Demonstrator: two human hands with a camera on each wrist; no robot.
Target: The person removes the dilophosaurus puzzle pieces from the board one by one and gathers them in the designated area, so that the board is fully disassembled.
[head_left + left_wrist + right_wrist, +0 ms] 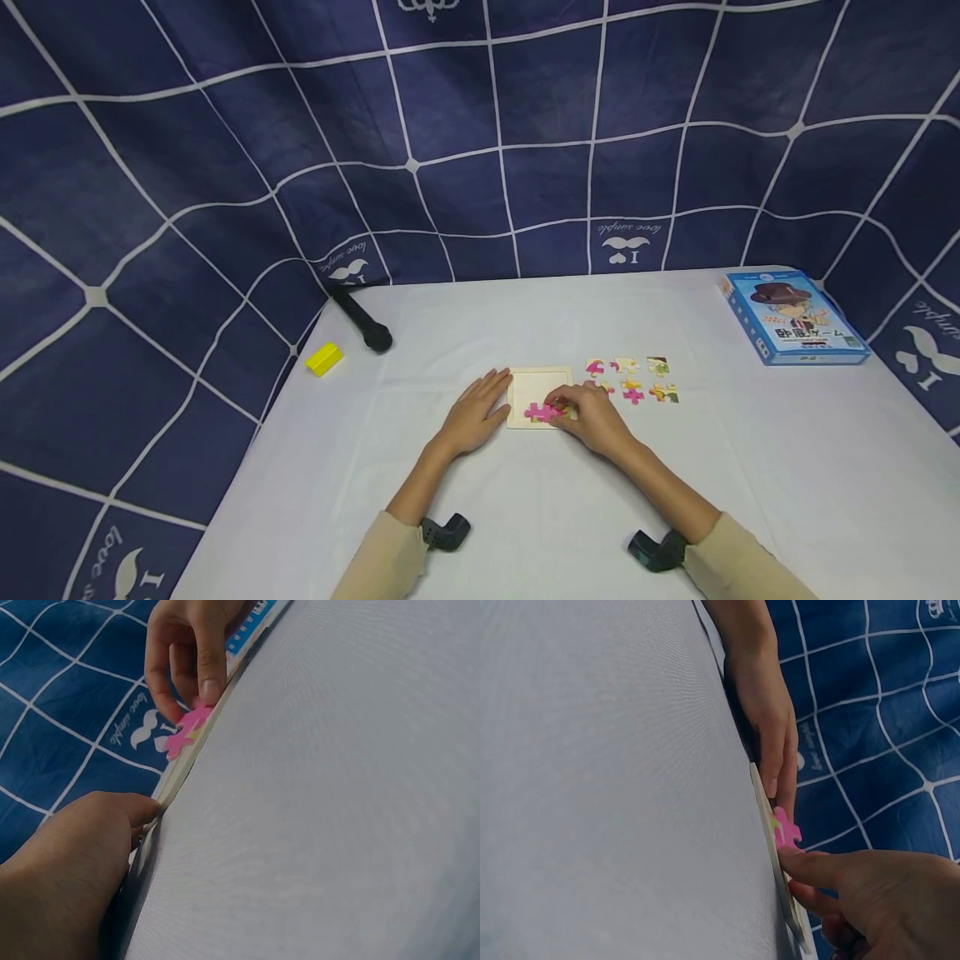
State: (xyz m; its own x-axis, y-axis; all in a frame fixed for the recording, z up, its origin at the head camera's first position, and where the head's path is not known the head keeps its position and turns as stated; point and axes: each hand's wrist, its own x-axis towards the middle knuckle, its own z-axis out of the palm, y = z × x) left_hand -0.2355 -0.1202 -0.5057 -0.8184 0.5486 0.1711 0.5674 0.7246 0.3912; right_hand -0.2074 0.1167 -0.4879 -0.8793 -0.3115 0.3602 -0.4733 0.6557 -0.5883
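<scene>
A square pale wooden puzzle tray (540,369) lies mid-table in the head view. Along its left edge rests my left hand (474,414), fingers extended and thumb at the lower left side. My right hand (596,418) is over the tray's right part and pinches a pink puzzle piece (540,412) between thumb and fingers. In the right wrist view this pink piece (786,829) stands tilted above the tray's rim. Some yellow-green shows beside the fingers, partly hidden. Right of the tray lie several loose puzzle pieces (633,392) in two rows, one partly behind the right hand.
A blue illustrated box (795,321) lies at the table's back right. Toward the back left are a black microphone (363,321) and a yellow block (324,359). White cloth covers the table (480,325); a dark blue curtain (450,100) hangs behind.
</scene>
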